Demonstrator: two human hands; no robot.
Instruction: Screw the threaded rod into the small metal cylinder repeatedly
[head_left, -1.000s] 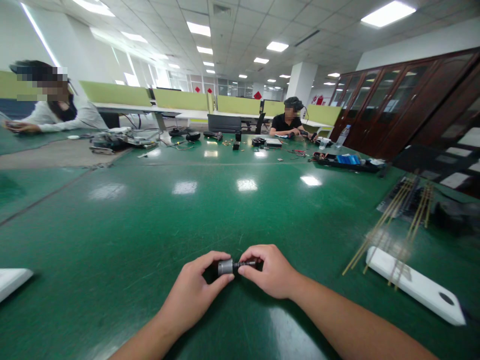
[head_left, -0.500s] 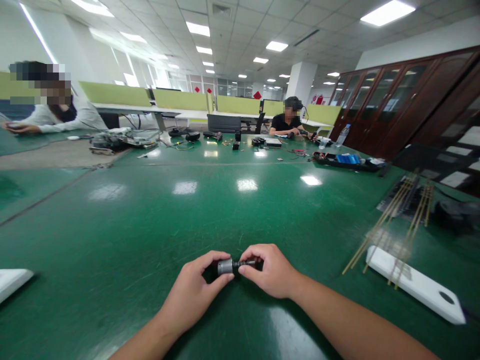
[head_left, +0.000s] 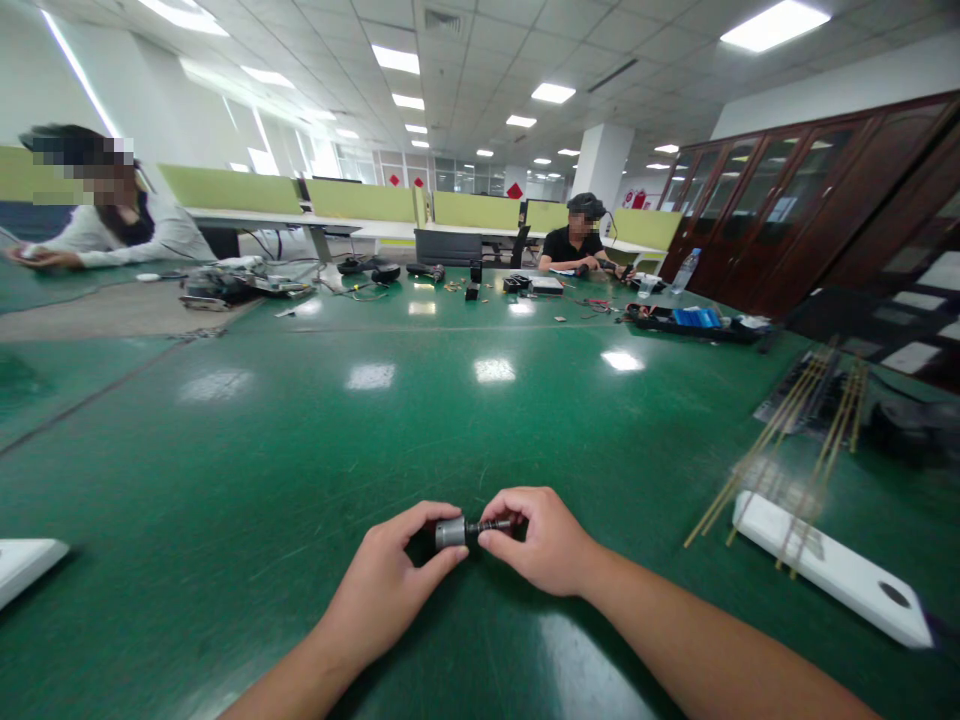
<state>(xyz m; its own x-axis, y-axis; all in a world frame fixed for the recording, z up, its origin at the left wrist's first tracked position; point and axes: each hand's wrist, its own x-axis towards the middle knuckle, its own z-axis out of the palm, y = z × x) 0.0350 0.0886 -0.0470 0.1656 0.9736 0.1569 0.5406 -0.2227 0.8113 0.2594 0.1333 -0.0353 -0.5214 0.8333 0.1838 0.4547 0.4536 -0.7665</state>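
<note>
In front of me, just above or on the green table, a small silver metal cylinder (head_left: 451,532) lies on its side. It looks like a small motor. A thin dark ridged shaft (head_left: 489,526) sticks out of its right end. My left hand (head_left: 394,570) is closed round the cylinder, thumb below and fingers above. With my right hand (head_left: 541,540) I pinch the right part of the shaft between thumb and fingers. The far tip of the shaft is hidden behind those fingers.
The green tabletop (head_left: 337,420) stretches ahead. At right are thin wooden sticks (head_left: 772,440) over a long white device (head_left: 832,570). Another white object (head_left: 30,565) lies at left. Along the back are electronic parts (head_left: 232,280), a plastic bottle (head_left: 686,270) and two seated people.
Both my hands and the metal piece hold almost the same place. The person at far left has shifted slightly.
</note>
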